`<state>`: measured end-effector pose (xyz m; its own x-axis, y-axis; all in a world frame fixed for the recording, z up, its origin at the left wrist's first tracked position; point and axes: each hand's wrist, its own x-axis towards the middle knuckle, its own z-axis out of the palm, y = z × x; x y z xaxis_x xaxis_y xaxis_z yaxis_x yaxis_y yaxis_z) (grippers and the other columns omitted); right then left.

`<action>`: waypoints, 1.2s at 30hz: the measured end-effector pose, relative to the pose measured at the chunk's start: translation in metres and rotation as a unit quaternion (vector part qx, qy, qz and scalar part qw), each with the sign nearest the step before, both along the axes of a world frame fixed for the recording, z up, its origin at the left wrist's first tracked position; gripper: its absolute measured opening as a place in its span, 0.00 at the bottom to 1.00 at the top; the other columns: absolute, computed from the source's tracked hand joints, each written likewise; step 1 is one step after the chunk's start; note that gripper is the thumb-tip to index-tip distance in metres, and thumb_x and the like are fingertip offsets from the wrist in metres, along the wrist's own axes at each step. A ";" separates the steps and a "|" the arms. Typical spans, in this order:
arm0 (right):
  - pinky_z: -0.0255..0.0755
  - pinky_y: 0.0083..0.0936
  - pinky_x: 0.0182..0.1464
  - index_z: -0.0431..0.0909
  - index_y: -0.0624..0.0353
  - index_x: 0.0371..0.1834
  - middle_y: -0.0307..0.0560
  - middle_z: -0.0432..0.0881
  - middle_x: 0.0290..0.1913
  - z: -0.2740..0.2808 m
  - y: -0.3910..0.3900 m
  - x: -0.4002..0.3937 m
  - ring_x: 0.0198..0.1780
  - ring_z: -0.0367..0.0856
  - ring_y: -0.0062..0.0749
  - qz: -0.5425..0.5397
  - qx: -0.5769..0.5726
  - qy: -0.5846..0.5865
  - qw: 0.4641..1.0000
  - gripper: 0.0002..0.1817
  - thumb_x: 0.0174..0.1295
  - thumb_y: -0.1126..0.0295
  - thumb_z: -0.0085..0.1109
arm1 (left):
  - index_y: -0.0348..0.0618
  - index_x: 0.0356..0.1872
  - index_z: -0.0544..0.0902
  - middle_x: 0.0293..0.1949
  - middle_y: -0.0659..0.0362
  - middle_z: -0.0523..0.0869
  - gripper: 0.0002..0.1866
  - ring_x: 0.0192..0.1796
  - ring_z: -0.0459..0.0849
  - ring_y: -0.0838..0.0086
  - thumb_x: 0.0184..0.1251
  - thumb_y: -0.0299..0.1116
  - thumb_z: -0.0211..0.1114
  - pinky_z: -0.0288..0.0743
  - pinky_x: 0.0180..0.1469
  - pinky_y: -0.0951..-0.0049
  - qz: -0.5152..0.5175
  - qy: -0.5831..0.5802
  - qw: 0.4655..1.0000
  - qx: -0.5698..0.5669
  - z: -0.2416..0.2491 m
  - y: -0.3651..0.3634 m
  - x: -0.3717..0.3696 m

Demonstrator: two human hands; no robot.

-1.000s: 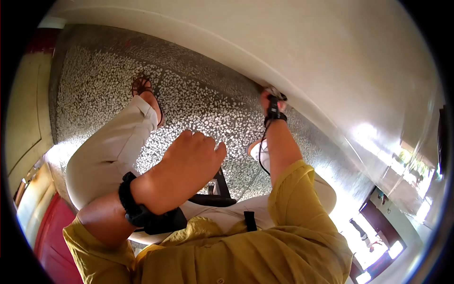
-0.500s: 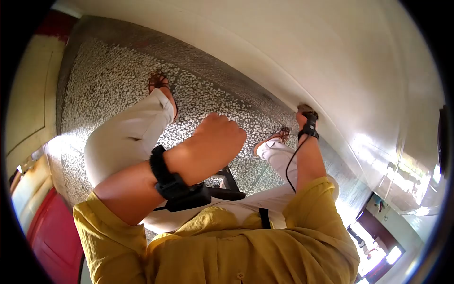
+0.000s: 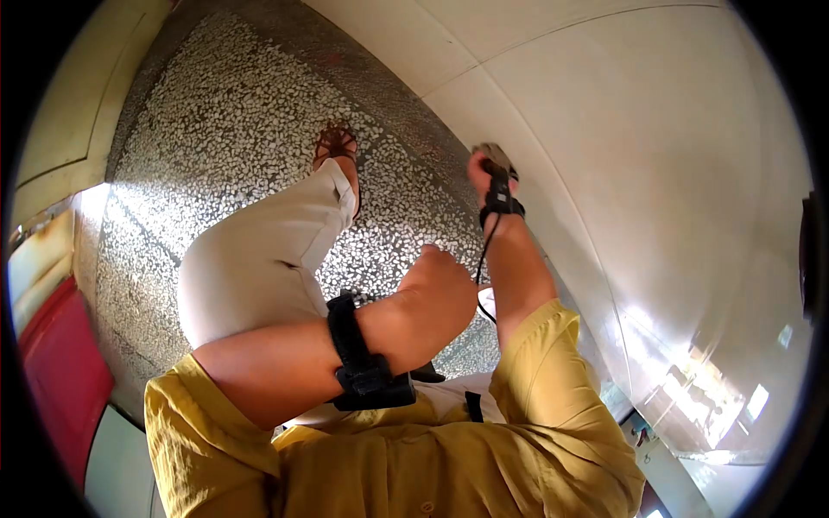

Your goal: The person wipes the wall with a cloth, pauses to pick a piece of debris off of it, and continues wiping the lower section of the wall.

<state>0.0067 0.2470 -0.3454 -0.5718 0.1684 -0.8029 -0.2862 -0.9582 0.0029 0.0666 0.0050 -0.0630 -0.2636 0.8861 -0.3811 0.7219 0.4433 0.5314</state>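
Reaching out at arm's length, the right hand [image 3: 486,166] is pressing something small and pale, probably a cloth or pad [image 3: 495,152], against the white tiled wall [image 3: 656,164] just above where the wall is meeting the speckled terrazzo floor [image 3: 216,112]. The fingers are closing around that pad, though the hand is turned away and far from the camera, so how tightly they are gripping is hard to judge. The arm is running nearly straight, which suits pushing flat against the upright surface rather than lifting anything. A black wrist strap [image 3: 501,205] is sitting just behind the hand, with a thin black cable [image 3: 480,259] trailing back along the forearm toward the yellow sleeve [image 3: 553,371].

The left hand [image 3: 440,289] is curling into a loose fist and holding nothing visible; it is hanging in front of the body, close to the right forearm but apart from the wall, apparently kept out of the way. A black band with a small box [image 3: 363,367] is wrapping its wrist.

Below, a leg in pale trousers [image 3: 259,259] is stepping forward, its brown sandal [image 3: 337,142] planting on the floor near the wall's foot, bracing the lean toward the tile. A red panel [image 3: 60,363] is showing at the left edge.
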 end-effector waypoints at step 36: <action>0.74 0.40 0.44 0.80 0.54 0.45 0.43 0.84 0.45 -0.003 0.047 -0.021 0.38 0.81 0.34 -0.057 -0.317 0.100 0.941 0.17 0.68 0.56 0.46 | 0.44 0.30 0.85 0.32 0.59 0.85 0.05 0.38 0.85 0.66 0.54 0.28 0.62 0.76 0.40 0.69 -0.035 0.033 0.999 0.004 -0.009 0.014 0.011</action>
<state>-0.0147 0.2938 -0.3487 -0.7302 -0.2389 -0.6402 -0.3201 -0.7081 0.6294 0.0777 0.0186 -0.0717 -0.2263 0.9060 -0.3578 0.7846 0.3872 0.4842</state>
